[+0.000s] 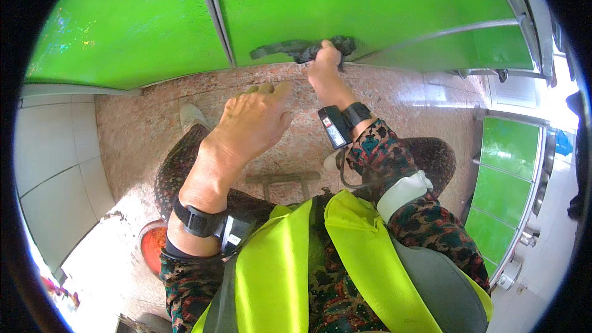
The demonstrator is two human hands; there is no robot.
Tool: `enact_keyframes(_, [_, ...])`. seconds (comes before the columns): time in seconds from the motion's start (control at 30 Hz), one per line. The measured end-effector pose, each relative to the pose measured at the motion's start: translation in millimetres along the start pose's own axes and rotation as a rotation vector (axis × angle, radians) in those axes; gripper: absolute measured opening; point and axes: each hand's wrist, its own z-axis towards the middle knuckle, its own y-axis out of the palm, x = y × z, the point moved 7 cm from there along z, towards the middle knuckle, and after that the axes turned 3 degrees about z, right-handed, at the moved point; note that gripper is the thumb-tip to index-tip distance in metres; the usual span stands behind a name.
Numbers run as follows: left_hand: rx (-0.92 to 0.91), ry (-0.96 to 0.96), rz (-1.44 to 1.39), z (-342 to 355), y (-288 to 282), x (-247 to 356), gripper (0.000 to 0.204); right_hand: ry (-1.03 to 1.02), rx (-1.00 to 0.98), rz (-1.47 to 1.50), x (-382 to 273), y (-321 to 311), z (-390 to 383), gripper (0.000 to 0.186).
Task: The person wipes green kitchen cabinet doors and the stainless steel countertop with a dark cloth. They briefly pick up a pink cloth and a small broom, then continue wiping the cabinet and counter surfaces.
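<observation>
A dark grey cloth (301,50) is bunched against the lower part of a glossy green panel (370,0), one end trailing to the left. My right hand (327,68) is closed on it and presses it to the panel just above the bottom edge. My left hand (251,117) hangs above the floor, left of and nearer than the right. Its back faces up and its fingers are stretched forward, holding nothing that shows. Both wrists carry black straps with small boxes.
Mottled reddish stone floor (129,142) lies beneath me. A low stool (283,178) shows between my legs. At lower left stands a round container with orange-red contents (155,250). Green cabinet doors (507,166) are on the right, white tiles (58,154) on the left.
</observation>
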Motion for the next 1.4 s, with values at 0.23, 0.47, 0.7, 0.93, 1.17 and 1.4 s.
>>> enact_keyframes(0.23, [0.069,-0.073,0.014,6.8,-11.0,-16.8,0.038,0.079,-0.461,0.224,-49.3,54.0,-86.5,0.043])
enact_keyframes(0.47, [0.156,0.159,0.059,18.0,-0.8,-10.2,0.035,0.403,-1.112,0.534,-115.8,107.9,-245.9,0.023])
enact_keyframes(0.7, [0.079,0.384,-0.033,40.2,54.1,-76.3,0.029,-0.633,-0.968,-1.135,-125.5,9.4,-164.3,0.012])
enact_keyframes(0.93, [-0.153,-0.402,-0.693,16.0,94.5,-132.2,0.043,-0.759,-0.827,-1.064,-124.9,-73.1,-114.1,0.044])
enact_keyframes(1.17, [-0.057,-0.086,-1.092,35.3,73.9,-19.1,0.086,-0.830,-1.209,-0.641,-140.0,-38.8,-198.5,0.044])
enact_keyframes(1.4, [0.189,0.155,-1.497,62.5,49.9,67.1,0.055,-0.459,-1.059,-0.776,-153.0,-62.0,-170.6,0.066])
